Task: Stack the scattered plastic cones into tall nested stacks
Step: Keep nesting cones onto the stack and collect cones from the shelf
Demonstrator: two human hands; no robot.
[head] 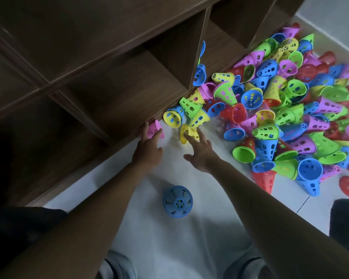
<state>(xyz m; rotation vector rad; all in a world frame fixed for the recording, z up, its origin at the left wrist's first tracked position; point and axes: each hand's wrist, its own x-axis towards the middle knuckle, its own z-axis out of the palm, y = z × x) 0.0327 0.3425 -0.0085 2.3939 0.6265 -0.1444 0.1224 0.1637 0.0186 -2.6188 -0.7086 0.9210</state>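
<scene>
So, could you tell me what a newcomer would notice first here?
A big pile of coloured cones fills the floor on the right, against a dark wooden shelf. The left hand holds a pink cone, the right hand reaches a yellow cone; a blue cone stands alone nearer.

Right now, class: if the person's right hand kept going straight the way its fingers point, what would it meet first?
The right hand would first meet the yellow cone lying at its fingertips; its index finger seems already at the rim, though depth is unclear.
</scene>
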